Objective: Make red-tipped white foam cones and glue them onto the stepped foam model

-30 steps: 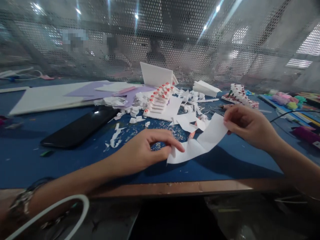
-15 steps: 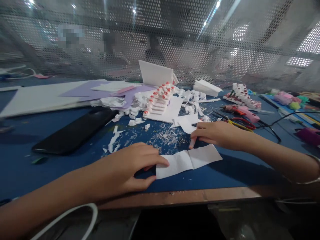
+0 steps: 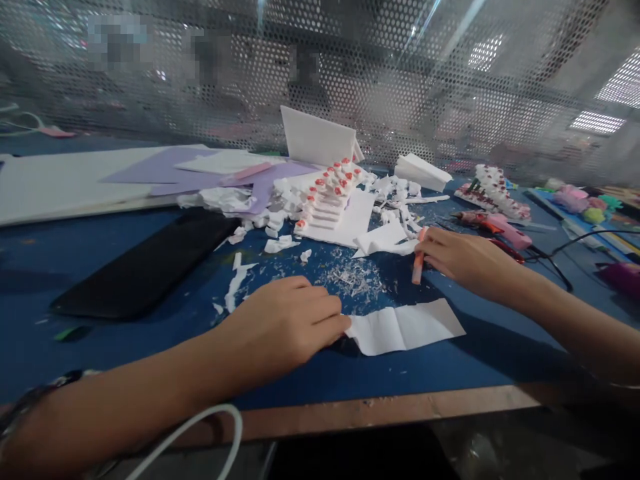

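Note:
My left hand pinches the left end of a creased white paper strip lying near the table's front edge. Behind the strip's right part, my right hand is closed around a slim orange, partly see-through stick-shaped tool; its exact kind is unclear. Just left of that hand lie loose white paper pieces. Fine white shreds are scattered between my hands. Farther back stands a small white stair-like model with red dots along its steps.
A black phone-like slab lies left. White boards and purple sheets are behind it. At right are a pink glue gun, its cable, a flower-covered model and colourful pompoms. A perforated metal screen stands behind the table.
My left hand has gone from resting over the strip's left end to pinching it, and that end is lifted and bent. My right hand has moved right and back with the orange tool.

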Motion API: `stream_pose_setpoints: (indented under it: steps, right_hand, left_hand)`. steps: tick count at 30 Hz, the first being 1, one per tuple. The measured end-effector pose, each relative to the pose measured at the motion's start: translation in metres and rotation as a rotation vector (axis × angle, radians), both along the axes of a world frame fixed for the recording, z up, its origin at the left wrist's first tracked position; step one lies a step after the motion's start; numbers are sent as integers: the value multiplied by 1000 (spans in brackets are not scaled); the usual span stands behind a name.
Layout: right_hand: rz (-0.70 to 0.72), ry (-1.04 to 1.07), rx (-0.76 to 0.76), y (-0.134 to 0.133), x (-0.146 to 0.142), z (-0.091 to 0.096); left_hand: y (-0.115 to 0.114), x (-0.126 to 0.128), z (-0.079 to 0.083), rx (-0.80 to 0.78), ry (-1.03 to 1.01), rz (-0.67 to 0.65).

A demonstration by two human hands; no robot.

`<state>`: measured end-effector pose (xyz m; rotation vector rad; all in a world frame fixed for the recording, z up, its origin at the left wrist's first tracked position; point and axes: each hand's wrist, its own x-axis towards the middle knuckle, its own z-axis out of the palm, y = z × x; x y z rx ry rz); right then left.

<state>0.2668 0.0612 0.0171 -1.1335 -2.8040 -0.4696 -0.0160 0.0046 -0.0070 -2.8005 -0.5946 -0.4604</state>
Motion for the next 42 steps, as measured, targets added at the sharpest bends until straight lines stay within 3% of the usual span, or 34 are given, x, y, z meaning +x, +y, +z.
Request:
stream_pose_setpoints:
  steps: [2, 5, 8, 12, 16, 19, 21, 23, 25, 30, 36, 42]
  right_hand:
    - [-10, 64, 5, -15, -8, 6]
    - [47, 228, -86, -40, -27, 16]
    - [70, 329, -166, -51, -48, 23]
    - [36, 449, -136, -32, -73, 31]
    - [105, 608, 70, -10, -87, 45]
    - [233, 522, 318, -6, -85, 47]
    - [312, 342, 439, -7, -81, 38]
    - [427, 142, 468, -9, -78, 23]
    - [530, 7, 397, -11, -78, 7]
    - [512, 9, -19, -15, -83, -18]
    - [457, 321, -491, -9, -82, -25]
    - [379, 528, -623, -10, -86, -32]
  left_hand:
    - [0, 3, 5, 187, -23, 8]
    - [9, 5, 20, 297, -24, 0]
    - [29, 3, 40, 130, -29, 93]
    - [52, -2, 63, 35, -217, 233]
    - [52, -6, 78, 85, -325, 237]
    - [44, -11, 76, 147, -283, 204]
    - [40, -14, 66, 221, -193, 101]
    - [36, -16, 49, 381, -104, -36]
    - [32, -16, 30, 448, -25, -109]
    - [27, -16, 0, 95, -28, -46]
    - [27, -22, -6, -385, -154, 80]
    - [23, -20, -6, -598, -250, 172]
